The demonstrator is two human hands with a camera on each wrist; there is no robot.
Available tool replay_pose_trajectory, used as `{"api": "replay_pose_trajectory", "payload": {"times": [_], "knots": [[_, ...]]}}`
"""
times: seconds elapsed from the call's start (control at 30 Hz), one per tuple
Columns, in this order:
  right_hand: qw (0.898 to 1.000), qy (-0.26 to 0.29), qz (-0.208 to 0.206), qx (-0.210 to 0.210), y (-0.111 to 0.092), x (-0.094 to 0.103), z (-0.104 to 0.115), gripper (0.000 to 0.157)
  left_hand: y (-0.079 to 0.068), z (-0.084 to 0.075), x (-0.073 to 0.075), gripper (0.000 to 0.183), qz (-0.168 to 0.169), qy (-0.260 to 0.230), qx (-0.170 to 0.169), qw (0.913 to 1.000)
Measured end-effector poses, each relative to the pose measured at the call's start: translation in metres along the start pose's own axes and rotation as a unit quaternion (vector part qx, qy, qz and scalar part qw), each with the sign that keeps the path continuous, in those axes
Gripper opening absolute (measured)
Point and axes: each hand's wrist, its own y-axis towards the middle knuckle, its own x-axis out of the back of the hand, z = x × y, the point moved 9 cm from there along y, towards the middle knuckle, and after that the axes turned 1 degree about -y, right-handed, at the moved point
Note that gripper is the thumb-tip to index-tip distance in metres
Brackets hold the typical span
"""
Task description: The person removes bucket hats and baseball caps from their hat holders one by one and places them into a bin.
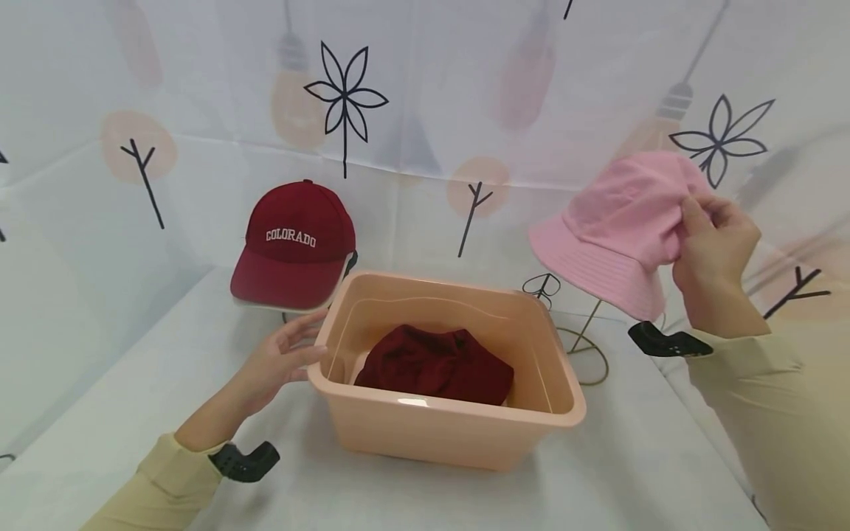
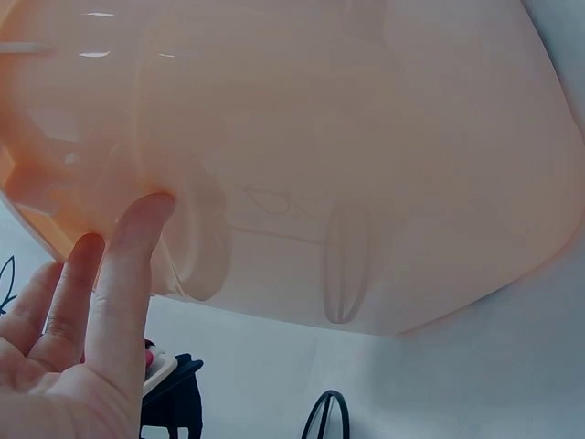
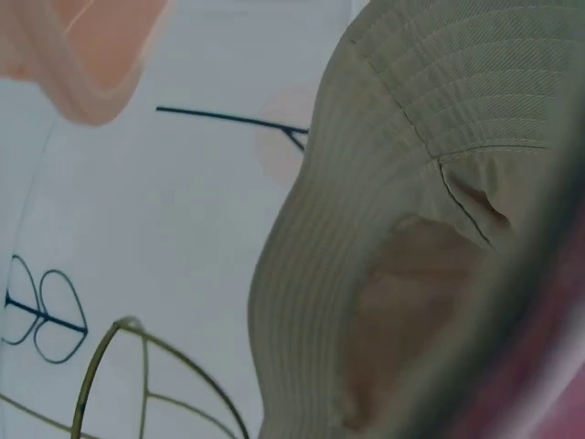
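My right hand (image 1: 717, 247) pinches the crown of a pink bucket hat (image 1: 617, 206) and holds it up at the right, brim downward. The hat's khaki inside (image 3: 366, 183) fills much of the right wrist view; the right fingers are hidden there. Below the hat is a gold wire stand (image 1: 591, 343). A peach plastic basin (image 1: 425, 435) stands in the middle of the table, with a dark red cloth item (image 1: 432, 365), perhaps a hat, lying inside. At the basin's left end, my left hand (image 1: 282, 358) touches its side with extended fingers (image 2: 128, 274).
Behind my left hand, a dark red baseball cap (image 1: 295, 243) lettered COLORADO sits on a stand, and a dark wire loop (image 2: 326, 412) shows near it. A white sheet printed with flowers and light bulbs (image 1: 398, 147) hangs behind the white-covered table (image 1: 265, 487).
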Motion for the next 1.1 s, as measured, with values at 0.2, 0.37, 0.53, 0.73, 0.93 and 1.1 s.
{"api": "replay_pose_trajectory", "payload": {"times": [0.2,0.37,0.53,0.73,0.93,1.1], "knots": [[0.999,0.009,0.027,0.024,-0.016,-0.016,0.003,0.009,-0.001,0.0,0.0,0.066,0.003,0.0,-0.001,1.0],[0.999,0.007,0.046,0.028,-0.031,-0.027,0.002,0.009,-0.001,0.001,0.0,0.067,0.006,0.002,-0.005,1.0],[0.997,0.002,0.073,0.028,-0.046,-0.04,0.0,0.009,0.002,0.004,0.001,0.066,0.005,-0.001,-0.002,1.0],[0.992,-0.004,0.123,0.012,-0.067,-0.056,-0.006,0.013,0.003,0.005,0.001,0.067,0.005,0.004,-0.003,1.0],[0.987,-0.028,0.159,-0.012,-0.089,-0.067,-0.014,0.017,0.002,0.004,0.001,0.067,0.005,0.003,-0.004,1.0],[0.983,-0.055,0.174,-0.02,-0.105,-0.074,-0.02,0.012,0.002,0.004,0.001,0.067,0.004,0.003,-0.004,1.0]]}}
